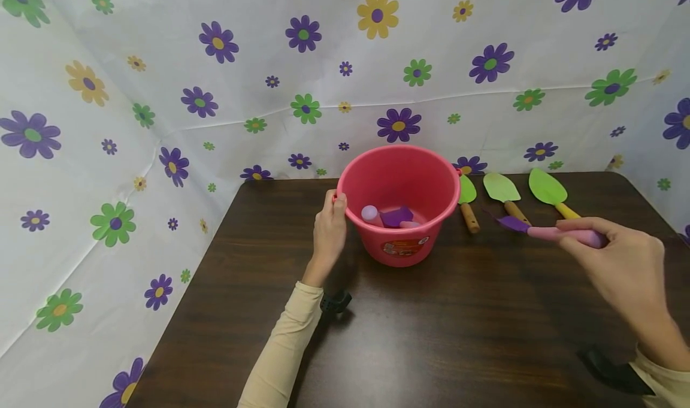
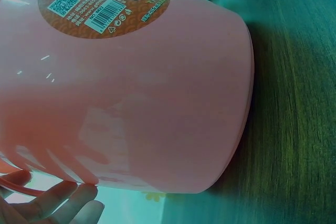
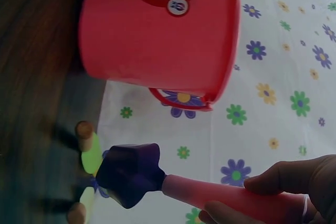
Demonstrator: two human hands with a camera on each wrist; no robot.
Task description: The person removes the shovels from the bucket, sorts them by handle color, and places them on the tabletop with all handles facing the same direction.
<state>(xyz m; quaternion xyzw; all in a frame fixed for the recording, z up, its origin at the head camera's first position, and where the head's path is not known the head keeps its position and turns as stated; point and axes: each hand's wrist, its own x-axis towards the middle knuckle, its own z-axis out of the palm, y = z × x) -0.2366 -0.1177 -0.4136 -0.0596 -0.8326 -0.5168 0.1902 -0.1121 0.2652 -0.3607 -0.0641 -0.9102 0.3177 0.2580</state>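
On the table (image 1: 458, 336), the bucket (image 1: 399, 183) is standing upright near 12 o'clock. Our left hand (image 1: 330, 225) is gripping its edge at 9 o'clock. Our right hand (image 1: 628, 249) is pinching a purple spade (image 1: 533, 230) by its pink handle (image 3: 210, 195), between 3 and 4 o'clock from the bucket and apart from it. Three green spades (image 1: 501, 187) are lying on the table at 3 o'clock. Inside the bucket, some pink and purple tools (image 1: 398, 217) are resting, overlapping too much to count. We are looking partway along: those are in, and four spades are not.
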